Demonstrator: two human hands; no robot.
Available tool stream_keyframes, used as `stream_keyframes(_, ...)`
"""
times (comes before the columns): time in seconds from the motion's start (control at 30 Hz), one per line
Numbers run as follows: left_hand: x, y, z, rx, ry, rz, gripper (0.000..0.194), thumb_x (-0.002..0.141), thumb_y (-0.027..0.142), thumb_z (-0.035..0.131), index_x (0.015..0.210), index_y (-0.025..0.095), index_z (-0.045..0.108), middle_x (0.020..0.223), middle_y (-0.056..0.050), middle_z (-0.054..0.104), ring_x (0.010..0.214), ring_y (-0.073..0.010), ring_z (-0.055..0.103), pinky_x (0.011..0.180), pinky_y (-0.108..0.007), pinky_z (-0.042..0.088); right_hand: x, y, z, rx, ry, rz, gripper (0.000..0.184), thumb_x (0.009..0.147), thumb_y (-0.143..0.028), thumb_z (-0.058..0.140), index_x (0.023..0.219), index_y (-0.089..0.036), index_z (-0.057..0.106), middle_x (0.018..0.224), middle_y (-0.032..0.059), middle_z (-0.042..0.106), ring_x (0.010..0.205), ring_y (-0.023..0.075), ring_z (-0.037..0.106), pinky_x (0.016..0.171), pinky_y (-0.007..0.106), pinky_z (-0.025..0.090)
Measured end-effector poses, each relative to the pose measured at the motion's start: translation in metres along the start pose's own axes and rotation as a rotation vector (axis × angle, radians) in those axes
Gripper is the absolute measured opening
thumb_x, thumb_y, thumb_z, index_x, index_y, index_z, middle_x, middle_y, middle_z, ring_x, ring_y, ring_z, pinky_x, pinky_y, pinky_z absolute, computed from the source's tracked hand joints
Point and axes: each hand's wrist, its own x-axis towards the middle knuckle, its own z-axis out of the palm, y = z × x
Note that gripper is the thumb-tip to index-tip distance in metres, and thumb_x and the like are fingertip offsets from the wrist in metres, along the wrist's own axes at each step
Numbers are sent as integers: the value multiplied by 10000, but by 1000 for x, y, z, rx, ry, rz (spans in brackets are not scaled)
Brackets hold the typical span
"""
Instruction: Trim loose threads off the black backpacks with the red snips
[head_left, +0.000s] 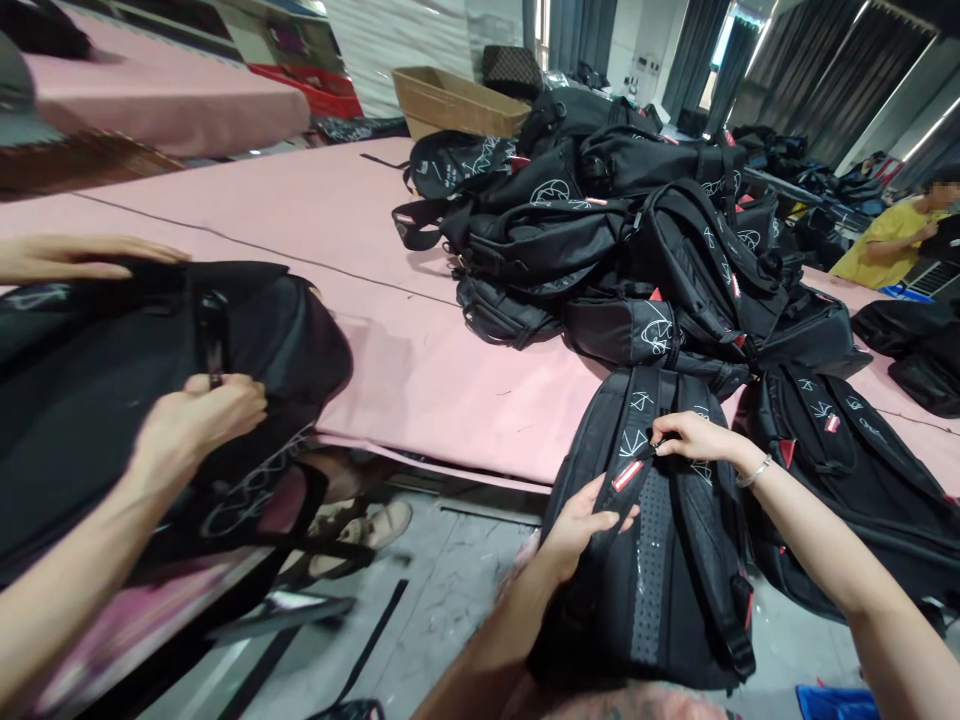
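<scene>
Backpack [649,570] at near edge of table [427,390], bag pile [551,240] on table behind it, carton [454,100] behind pile, second backpack [877,490] right, another bag [90,370] left.

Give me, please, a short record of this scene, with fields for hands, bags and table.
Left hand: grips a shoulder strap beside its red-and-white label
Right hand: fingers closed at that strap; exact hold unclear
Backpack: black, back panel showing
Table: pink, bearing a pile of black bags
Beyond pile: cardboard box
Left of view: co-worker's hands on another black bag
</scene>
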Motion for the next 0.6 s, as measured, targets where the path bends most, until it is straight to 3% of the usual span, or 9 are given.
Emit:
stream_keyframes(0.37, 0, 1, 1, -4, 11, 4, 544, 698, 148, 633, 1222, 216, 501, 1040, -47, 580, 998, -270, 532, 892, -384, 385, 3, 7, -8, -20, -30, -29, 198, 806, -321, 564, 863, -132, 582, 840, 7, 577, 762, 106, 518, 704, 197, 374)
stream_keyframes(0.6, -1, 3, 2, 31, 17, -2, 539, 720, 107, 577, 1241, 185, 460, 1031, -51, 585, 1004, -258, 531, 899, -374, 385, 13, -1, -9, -36, -89, -65, 173, 801, -295, 567, 831, -126, 588, 810, 6, 578, 742, 102, 514, 685, 197, 372)
